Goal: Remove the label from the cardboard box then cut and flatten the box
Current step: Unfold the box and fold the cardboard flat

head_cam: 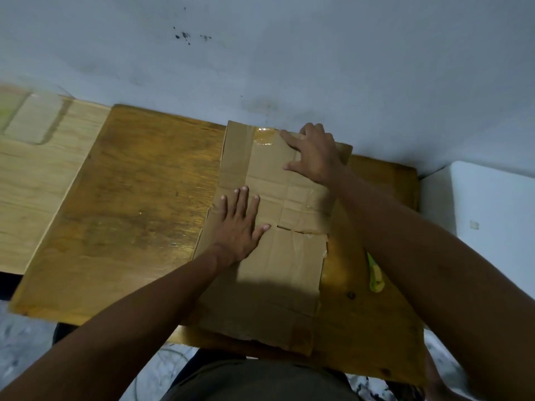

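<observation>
The brown cardboard box (278, 256) lies opened out flat on the wooden table (139, 198), reaching from the far edge to the near edge. Clear tape (263, 136) shines on its far end, and a cut gap shows across its middle. My left hand (238, 227) rests palm down on the left middle of the cardboard, fingers spread. My right hand (314, 153) presses flat on the far right part, fingers spread toward the tape. Neither hand holds anything. No label is visible on the cardboard.
A yellow-green cutter (375, 274) lies on the table to the right of the cardboard, partly under my right forearm. A paler wooden surface (37, 180) with a clear plastic item (31, 117) adjoins the table's left side. A white object (492, 215) stands at the right, a wall behind.
</observation>
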